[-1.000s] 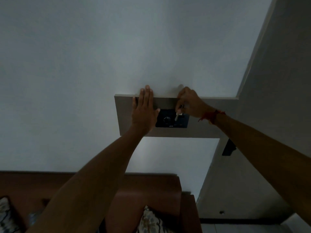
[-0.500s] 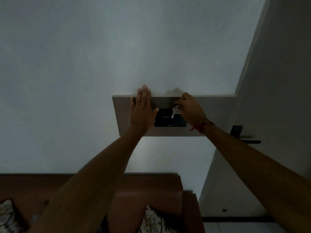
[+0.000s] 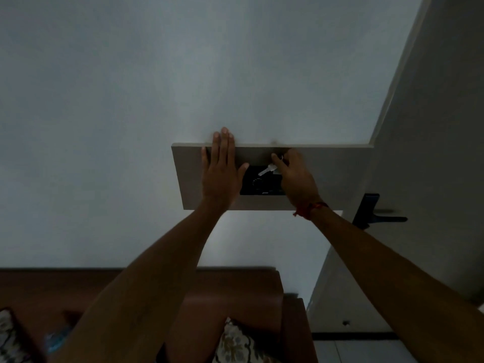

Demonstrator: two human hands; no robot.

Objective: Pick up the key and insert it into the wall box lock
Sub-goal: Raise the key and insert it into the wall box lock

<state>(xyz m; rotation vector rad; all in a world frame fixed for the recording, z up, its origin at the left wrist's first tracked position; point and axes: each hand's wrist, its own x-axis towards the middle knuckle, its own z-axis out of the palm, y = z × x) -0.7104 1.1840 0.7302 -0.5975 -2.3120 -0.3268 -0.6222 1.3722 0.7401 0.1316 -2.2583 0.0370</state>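
Observation:
A grey wall box (image 3: 340, 176) hangs on the white wall, with a black lock panel (image 3: 259, 188) in its front. A round dial or keyhole (image 3: 257, 182) shows on the panel. My right hand (image 3: 294, 176) pinches a silver key (image 3: 267, 170) by its head; the blade points down-left, its tip just above the round lock. A key ring sits near my fingertips. My left hand (image 3: 221, 169) lies flat against the box front, left of the panel, fingers reaching over the top edge.
A door (image 3: 432, 153) with a dark lever handle (image 3: 379, 213) stands at the right. A brown wooden headboard or sofa back (image 3: 235, 286) and patterned cushions (image 3: 235, 341) lie below the box.
My right hand turned the key from pointing downward at the panel's right side to angled down-left, closer to the round lock. The left hand stayed pressed on the box.

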